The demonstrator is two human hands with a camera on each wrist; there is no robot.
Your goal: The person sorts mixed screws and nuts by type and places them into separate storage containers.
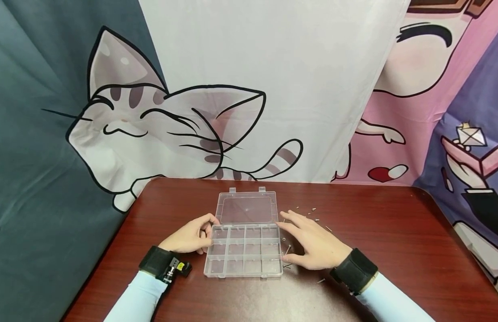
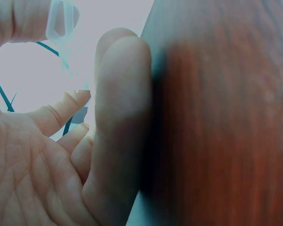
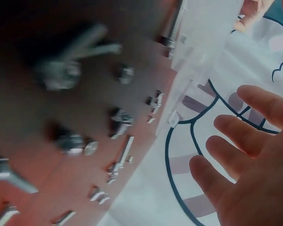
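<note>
A clear plastic compartment box (image 1: 244, 257) lies on the table, its lid (image 1: 247, 208) folded open toward the far side. No contents show in its compartments. At its left side, my left hand (image 1: 194, 235) holds the edge near the hinge with bent fingers. Part of the clear plastic (image 2: 61, 21) shows by the fingers in the left wrist view. My right hand (image 1: 313, 239) is spread along the right side, fingertips right at the edge and thumb near the front corner. Several metal screws (image 3: 121, 157) and small nuts (image 3: 126, 74) lie beside and under it.
The wooden table (image 1: 172, 295) ends at a back edge just beyond the lid. Behind it hangs a cloth (image 1: 313, 58) printed with a cartoon cat. More loose screws (image 1: 328, 228) are scattered right of the box, one (image 1: 321, 281) nearer the front.
</note>
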